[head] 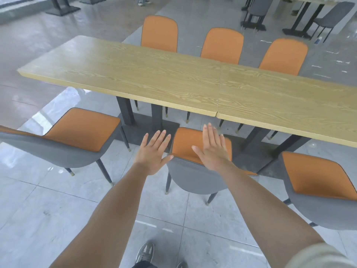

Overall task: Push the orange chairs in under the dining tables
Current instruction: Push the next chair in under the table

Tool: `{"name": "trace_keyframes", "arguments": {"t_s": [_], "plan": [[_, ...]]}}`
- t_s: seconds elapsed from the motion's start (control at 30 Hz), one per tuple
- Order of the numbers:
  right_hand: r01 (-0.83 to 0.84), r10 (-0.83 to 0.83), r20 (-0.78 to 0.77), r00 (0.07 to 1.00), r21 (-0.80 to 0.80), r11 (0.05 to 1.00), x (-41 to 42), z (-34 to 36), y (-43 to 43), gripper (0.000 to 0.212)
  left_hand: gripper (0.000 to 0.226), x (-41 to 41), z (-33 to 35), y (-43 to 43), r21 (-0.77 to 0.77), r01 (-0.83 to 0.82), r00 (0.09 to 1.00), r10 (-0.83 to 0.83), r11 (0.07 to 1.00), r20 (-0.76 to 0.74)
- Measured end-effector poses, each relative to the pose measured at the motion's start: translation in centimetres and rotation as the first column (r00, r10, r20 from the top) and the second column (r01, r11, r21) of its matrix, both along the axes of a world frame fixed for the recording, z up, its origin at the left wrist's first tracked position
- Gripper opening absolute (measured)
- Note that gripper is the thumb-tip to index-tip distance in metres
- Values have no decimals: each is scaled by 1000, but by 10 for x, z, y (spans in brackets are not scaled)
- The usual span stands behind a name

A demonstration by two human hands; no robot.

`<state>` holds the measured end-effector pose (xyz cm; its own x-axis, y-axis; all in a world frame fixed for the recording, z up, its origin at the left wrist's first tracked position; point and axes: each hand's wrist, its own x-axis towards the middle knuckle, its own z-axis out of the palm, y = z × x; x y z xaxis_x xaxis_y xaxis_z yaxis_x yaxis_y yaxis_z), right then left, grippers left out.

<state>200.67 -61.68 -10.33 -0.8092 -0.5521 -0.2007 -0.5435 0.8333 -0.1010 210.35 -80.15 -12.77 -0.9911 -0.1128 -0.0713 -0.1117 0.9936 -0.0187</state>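
Clearly we are only partway: across the upper frame, three orange padded chairs (222, 45) sit tucked against the far edge of the long pale wood-grain dining tables (135, 74), while three grey-shelled near chairs stand pulled out along the lower frame. At centre, the middle chair (193, 176) has its backrest rim just under our left hand (152, 151) and right hand (212, 149). Our fingers (209, 132) are straight and spread, gripping nothing; whether they touch the rim we cannot tell.
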Motion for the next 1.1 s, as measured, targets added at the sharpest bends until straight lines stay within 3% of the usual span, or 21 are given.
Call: {"name": "trace_keyframes", "arguments": {"t_s": [0.1,0.27,0.7,0.9,1.1], "plan": [[-54,54,12,998,3,999,13,0,-21,73,74,21,4,-19,-20,-58,998,59,998,24],[-117,117,17,993,-3,993,32,7,-61,74,69,49,16,-60,-103,-140,989,144,985,32],[-95,98,23,995,-84,992,122,14,-261,80,76,150,34,-276,-132,-155,985,163,979,51],[-147,170,109,979,-195,970,177,7,-374,84,99,196,34,-382,-143,-213,961,234,967,148],[-245,269,138,953,-169,955,183,-10,-466,93,111,200,19,-456,-212,-260,933,302,942,195]]}}
